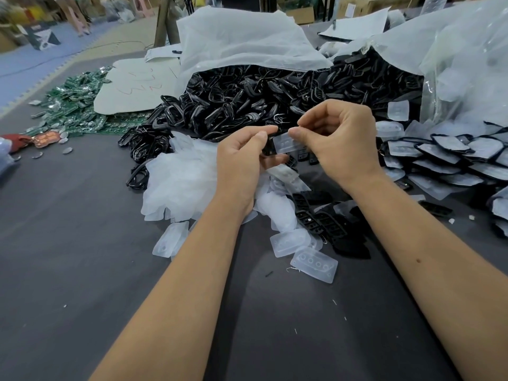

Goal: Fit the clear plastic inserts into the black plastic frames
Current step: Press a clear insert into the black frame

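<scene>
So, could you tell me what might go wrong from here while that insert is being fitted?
1. The insert is only pinched at its edges by the left hand and right hand; it could slip and drop into the loose inserts below.
2. The frame is mostly hidden behind the fingers, so the insert may seat crooked.
3. A forearm could nudge the stray insert near the table's edge.

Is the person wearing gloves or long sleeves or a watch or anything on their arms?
No. The left hand and right hand are both bare, with no gloves and no rings that show. Both forearms are bare too: no sleeve reaches into view, and neither wrist has a watch or bracelet. The fingernails look short and unpainted. The right forearm has one small dark spot.
</scene>
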A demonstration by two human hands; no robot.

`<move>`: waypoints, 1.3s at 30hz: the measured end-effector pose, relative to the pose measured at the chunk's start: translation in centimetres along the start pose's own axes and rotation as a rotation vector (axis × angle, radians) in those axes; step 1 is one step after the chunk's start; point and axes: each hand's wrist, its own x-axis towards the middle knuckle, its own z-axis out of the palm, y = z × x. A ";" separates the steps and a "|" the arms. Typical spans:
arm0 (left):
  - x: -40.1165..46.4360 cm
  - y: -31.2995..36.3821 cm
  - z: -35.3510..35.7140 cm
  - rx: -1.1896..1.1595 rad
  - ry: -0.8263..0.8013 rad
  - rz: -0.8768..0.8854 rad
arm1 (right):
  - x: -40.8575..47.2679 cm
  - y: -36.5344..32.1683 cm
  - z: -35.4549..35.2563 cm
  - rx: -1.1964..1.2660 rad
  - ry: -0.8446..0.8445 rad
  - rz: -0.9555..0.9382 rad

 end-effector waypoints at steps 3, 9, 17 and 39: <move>0.0 0.0 0.0 -0.021 -0.008 -0.009 | 0.0 0.2 0.2 0.023 0.019 0.044; 0.1 -0.1 0.1 -0.045 -0.015 -0.005 | 0.0 0.3 0.4 0.069 0.022 0.086; 0.1 -0.3 0.0 -0.053 -0.020 0.011 | -0.4 -0.3 0.8 0.008 0.040 0.075; 0.1 -0.6 -0.2 0.020 -0.026 0.053 | -0.7 -0.9 1.2 -0.065 0.086 0.010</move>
